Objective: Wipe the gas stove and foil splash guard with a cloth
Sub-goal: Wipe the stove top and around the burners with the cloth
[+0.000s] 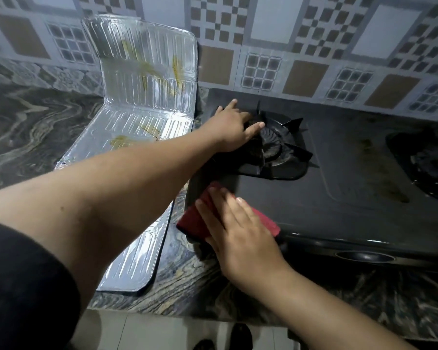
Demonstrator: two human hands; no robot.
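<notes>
A black gas stove (339,178) sits on the marble counter against the tiled wall. My left hand (232,128) grips the left burner's pan support (281,150), which is tilted up off the stove top. My right hand (238,228) presses flat on a red cloth (195,218) at the stove's front left corner. The foil splash guard (142,79) stands folded to the left of the stove, with yellow grease streaks on its upright panel and on its flat part.
The right burner (430,162) lies at the frame's right edge. A stove knob (364,256) is on the front panel. The marble counter (31,127) extends left of the foil. Below the counter edge are floor tiles and dark footwear (240,337).
</notes>
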